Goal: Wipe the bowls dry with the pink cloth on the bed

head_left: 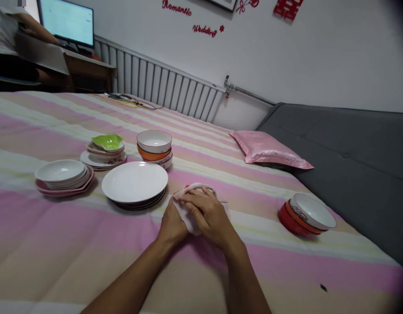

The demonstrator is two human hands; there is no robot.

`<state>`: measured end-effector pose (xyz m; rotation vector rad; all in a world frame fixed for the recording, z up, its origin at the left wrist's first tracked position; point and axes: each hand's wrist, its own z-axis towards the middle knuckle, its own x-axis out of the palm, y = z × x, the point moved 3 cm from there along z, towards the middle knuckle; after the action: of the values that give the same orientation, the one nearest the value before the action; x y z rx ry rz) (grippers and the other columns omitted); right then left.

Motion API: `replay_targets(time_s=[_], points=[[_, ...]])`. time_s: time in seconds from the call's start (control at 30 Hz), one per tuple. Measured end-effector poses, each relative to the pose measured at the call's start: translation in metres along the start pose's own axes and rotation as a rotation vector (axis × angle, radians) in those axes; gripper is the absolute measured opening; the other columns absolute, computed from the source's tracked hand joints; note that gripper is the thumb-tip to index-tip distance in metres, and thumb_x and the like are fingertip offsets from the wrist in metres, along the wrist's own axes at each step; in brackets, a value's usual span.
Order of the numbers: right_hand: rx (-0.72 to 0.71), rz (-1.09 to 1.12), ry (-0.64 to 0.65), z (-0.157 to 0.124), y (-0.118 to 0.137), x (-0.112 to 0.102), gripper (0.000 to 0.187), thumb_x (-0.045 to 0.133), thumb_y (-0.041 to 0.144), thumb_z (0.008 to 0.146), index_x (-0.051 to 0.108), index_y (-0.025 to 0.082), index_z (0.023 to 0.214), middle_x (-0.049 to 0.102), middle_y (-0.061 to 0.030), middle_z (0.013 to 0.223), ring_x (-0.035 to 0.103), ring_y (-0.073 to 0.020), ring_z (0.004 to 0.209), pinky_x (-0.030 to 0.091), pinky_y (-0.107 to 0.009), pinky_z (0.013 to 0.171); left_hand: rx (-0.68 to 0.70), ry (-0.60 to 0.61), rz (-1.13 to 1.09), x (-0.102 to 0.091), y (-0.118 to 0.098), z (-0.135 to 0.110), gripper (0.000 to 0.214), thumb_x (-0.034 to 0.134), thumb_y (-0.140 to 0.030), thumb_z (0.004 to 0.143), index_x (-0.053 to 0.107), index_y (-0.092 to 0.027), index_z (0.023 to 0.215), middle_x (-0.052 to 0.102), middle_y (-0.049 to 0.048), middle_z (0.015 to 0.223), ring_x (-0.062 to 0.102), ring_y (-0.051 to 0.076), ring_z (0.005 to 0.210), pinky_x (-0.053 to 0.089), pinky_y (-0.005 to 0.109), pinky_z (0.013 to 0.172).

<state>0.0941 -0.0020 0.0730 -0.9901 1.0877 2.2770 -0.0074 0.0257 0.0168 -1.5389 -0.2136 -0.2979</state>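
In front of me, over the bed, my left hand (172, 221) grips the left side of what looks like a white bowl (201, 186). Only its curved rim and a bit of red show; the rest is hidden. My right hand (210, 213) presses a pale cloth (192, 224) against it, fingers bent over the rim. Just left of my hands is a stack of plates (135, 181), the top one white. Behind that stands a stack of bowls (155, 141), white and orange. Off to the right sits another stack of bowls (312, 211), white over orange and red.
Small white dishes (60, 170) rest on a pink plate at left, near a green leaf-shaped dish (107, 141) on stacked dishes. A pink pillow (270, 149) lies by the grey headboard (345, 144). Cables (132, 101) lie at the far edge. A person (25, 43) sits by a monitor (68, 22).
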Motion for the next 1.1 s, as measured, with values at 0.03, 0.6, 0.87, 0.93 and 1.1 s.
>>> replay_targets(time_s=[0.03, 0.6, 0.87, 0.93, 1.1], points=[[-0.004, -0.046, 0.007, 0.0, -0.002, 0.003, 0.032, 0.044, 0.021, 0.096, 0.065, 0.027, 0.119, 0.066, -0.0011, 0.125, 0.051, -0.0197, 0.126, 0.024, -0.045, 0.114, 0.069, 0.014, 0.042, -0.001, 0.0, 0.0, 0.047, 0.077, -0.008, 0.051, 0.069, -0.023, 0.095, 0.065, 0.009, 0.114, 0.052, 0.031, 0.119, 0.041, 0.036, 0.102], [0.295, 0.068, -0.316, -0.004, -0.051, 0.001, 0.032, 0.044, 0.027, 0.09, 0.069, 0.024, 0.109, 0.069, -0.0028, 0.118, 0.06, -0.0201, 0.112, 0.041, -0.037, 0.101, 0.34, 0.133, 0.888, 0.005, 0.009, -0.014, 0.075, 0.07, -0.022, 0.056, 0.044, -0.018, 0.126, 0.055, 0.01, 0.122, 0.057, 0.028, 0.108, 0.049, 0.039, 0.088], [0.691, 0.758, -0.372, -0.015, -0.092, 0.004, 0.03, 0.055, 0.034, 0.075, 0.075, 0.018, 0.089, 0.074, -0.007, 0.104, 0.066, -0.0242, 0.1, 0.048, -0.035, 0.09, 0.411, 0.251, 0.942, 0.008, 0.012, -0.017, 0.084, 0.07, -0.019, 0.053, 0.04, -0.023, 0.131, 0.053, 0.0093, 0.132, 0.053, 0.029, 0.117, 0.05, 0.04, 0.089], [0.702, 0.77, -0.364, -0.015, -0.094, 0.004, 0.03, 0.055, 0.034, 0.075, 0.075, 0.018, 0.089, 0.074, -0.0075, 0.107, 0.065, -0.0244, 0.102, 0.047, -0.036, 0.091, 0.414, 0.258, 0.939, 0.008, 0.012, -0.017, 0.084, 0.07, -0.019, 0.052, 0.04, -0.023, 0.131, 0.053, 0.0093, 0.132, 0.052, 0.03, 0.119, 0.05, 0.041, 0.089], [0.552, 0.419, -0.326, -0.013, -0.08, 0.0, 0.034, 0.046, 0.033, 0.084, 0.074, 0.021, 0.098, 0.072, -0.0057, 0.112, 0.063, -0.0224, 0.109, 0.043, -0.036, 0.098, 0.404, 0.217, 0.9, 0.007, 0.012, -0.015, 0.081, 0.072, -0.021, 0.052, 0.042, -0.022, 0.128, 0.055, 0.0094, 0.127, 0.057, 0.028, 0.11, 0.05, 0.041, 0.089]])
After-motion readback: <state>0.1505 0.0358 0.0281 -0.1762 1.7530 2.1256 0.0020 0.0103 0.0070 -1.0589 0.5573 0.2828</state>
